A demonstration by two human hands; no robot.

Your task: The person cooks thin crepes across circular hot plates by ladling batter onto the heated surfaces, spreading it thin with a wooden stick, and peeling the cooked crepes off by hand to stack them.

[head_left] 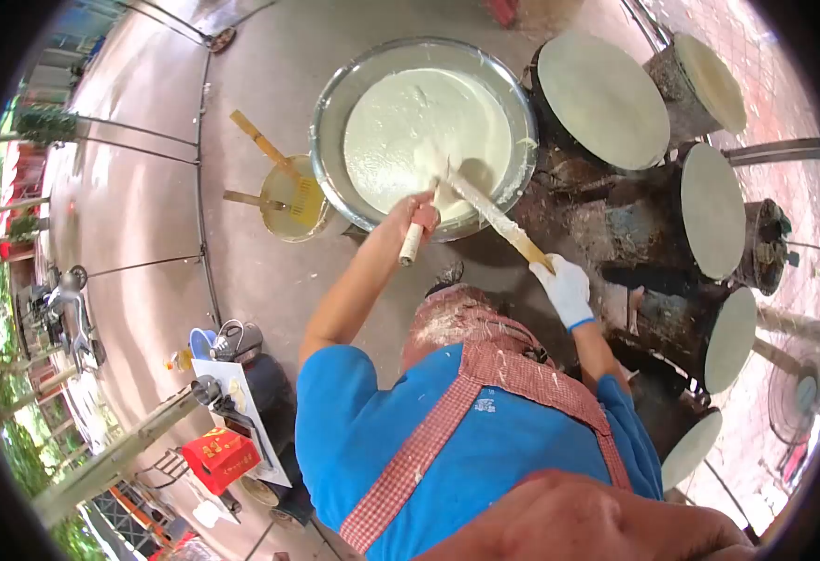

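Note:
A large metal basin [335, 84] full of pale batter [424, 131] stands on the ground in front of me. My left hand [416, 215], bare, grips the wooden handle of a ladle [412, 245] at the basin's near rim, its far end in the batter. My right hand [564, 288], in a white glove, holds a long flat wooden stick [496, 220] smeared with batter. The stick slants up-left, and its tip meets the ladle over the basin's near edge. I wear a blue shirt and a red checked apron.
Several round flat griddles [601, 98] on dark stoves curve along the right side. Left of the basin stands a small bowl of yellow liquid [290, 198] with brushes in it. A kettle [234, 341] and a red box [218, 458] lie lower left; a fan [798, 402] stands far right.

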